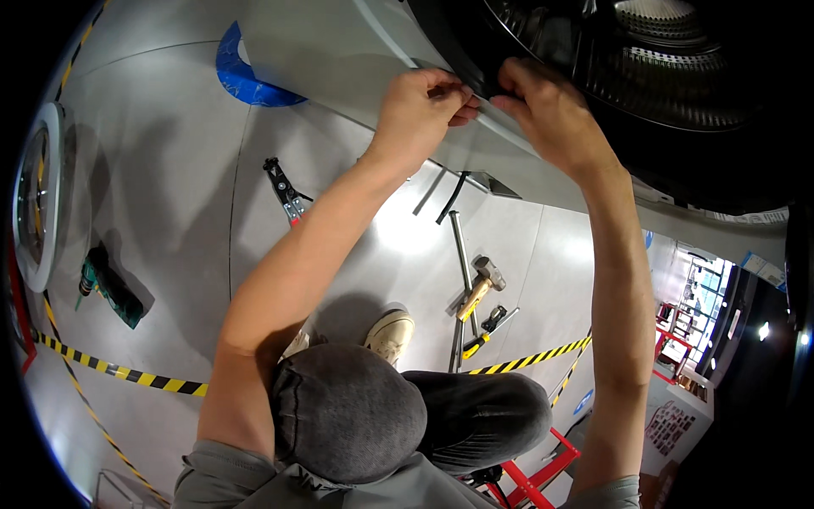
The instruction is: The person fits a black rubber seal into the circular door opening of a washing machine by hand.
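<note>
A front-loading washing machine fills the top of the view, its grey front panel (339,59) running beside the dark drum opening (644,76). My left hand (421,106) pinches the black rubber door gasket (479,85) at the lower rim of the opening. My right hand (547,106) grips the same rim just to the right, fingers curled over the gasket edge. Both forearms reach up from the bottom. My bent knees in dark trousers (348,411) sit below them.
On the grey floor lie a hammer (481,284), a metal bar (460,254), pliers with red handles (284,191), a yellow-handled tool (485,332) and a green power drill (106,284). Black-yellow hazard tape (119,369) crosses the floor. A detached round door (34,204) leans at left.
</note>
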`<state>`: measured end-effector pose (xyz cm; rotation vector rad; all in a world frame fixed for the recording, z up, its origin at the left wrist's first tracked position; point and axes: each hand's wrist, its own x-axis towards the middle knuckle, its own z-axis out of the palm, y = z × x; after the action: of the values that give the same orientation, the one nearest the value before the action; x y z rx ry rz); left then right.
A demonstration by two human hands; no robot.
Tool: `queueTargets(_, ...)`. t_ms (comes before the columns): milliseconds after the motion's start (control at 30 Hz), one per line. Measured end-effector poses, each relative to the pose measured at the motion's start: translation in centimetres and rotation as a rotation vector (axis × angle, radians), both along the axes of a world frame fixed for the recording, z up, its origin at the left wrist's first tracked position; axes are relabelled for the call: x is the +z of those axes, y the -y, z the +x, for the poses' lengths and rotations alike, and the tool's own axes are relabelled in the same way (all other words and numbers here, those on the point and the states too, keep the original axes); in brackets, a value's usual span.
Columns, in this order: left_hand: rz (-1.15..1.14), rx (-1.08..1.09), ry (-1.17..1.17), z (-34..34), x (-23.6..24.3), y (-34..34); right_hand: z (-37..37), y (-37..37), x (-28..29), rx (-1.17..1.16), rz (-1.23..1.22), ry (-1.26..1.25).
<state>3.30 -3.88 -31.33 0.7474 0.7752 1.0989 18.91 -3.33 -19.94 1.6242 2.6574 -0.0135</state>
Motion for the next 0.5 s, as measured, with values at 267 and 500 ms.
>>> queueTargets(267,0.241,0.191,-0.448,1.0,-0.7,0.6,-0.8,1.6,-1.3,0.142,0.096,-0.035)
queueTargets(500,0.184,0.16,-0.332,0.9,-0.1,0.7,1.3,0.1,-0.2,-0.182,-0.04,-0.032)
